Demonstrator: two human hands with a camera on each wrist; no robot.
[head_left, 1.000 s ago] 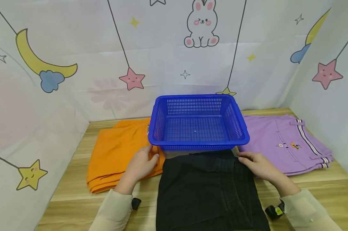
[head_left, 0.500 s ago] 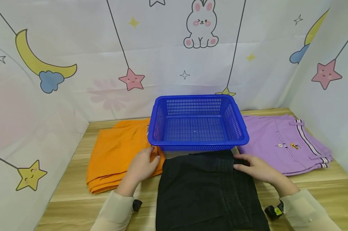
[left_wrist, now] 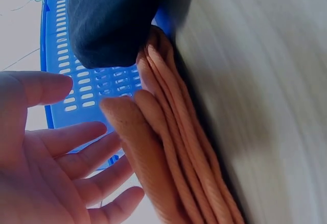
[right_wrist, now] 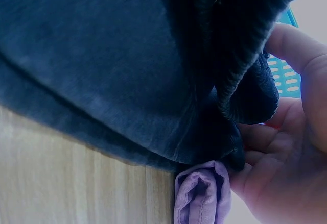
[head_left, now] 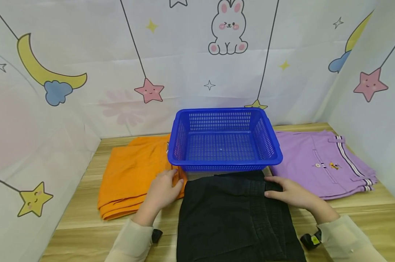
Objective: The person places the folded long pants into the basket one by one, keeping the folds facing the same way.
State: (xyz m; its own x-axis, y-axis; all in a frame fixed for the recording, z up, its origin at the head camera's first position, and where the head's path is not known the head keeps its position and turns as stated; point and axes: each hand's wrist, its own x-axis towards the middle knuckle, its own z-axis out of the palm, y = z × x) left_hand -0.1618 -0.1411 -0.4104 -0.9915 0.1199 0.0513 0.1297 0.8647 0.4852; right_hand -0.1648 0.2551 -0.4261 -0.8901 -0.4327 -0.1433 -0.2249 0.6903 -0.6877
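Note:
Folded black pants [head_left: 223, 214] lie in front, their ribbed waistband [head_left: 266, 218] to the right. My right hand [head_left: 293, 194] touches the far right end of that waistband; in the right wrist view its thumb [right_wrist: 296, 50] is at the upper fabric edge, with the fingers lower against the folds. Folded orange pants [head_left: 131, 174] lie at the left. My left hand [head_left: 162, 191] is at their right edge with fingers spread loosely, and the left wrist view shows nothing gripped. Behind the black pants stands a blue plastic basket [head_left: 225, 163] with nothing in it.
Folded purple pants [head_left: 312, 163] with a striped waistband lie at the right, beside the basket. A wooden tabletop [head_left: 79, 218] bears everything. White printed cloth [head_left: 184, 65] closes off the back and both sides.
My right hand has shifted left, from the edge of the black pants onto their waistband. My left hand has moved slightly right and nearer. The basket and the pants keep their places.

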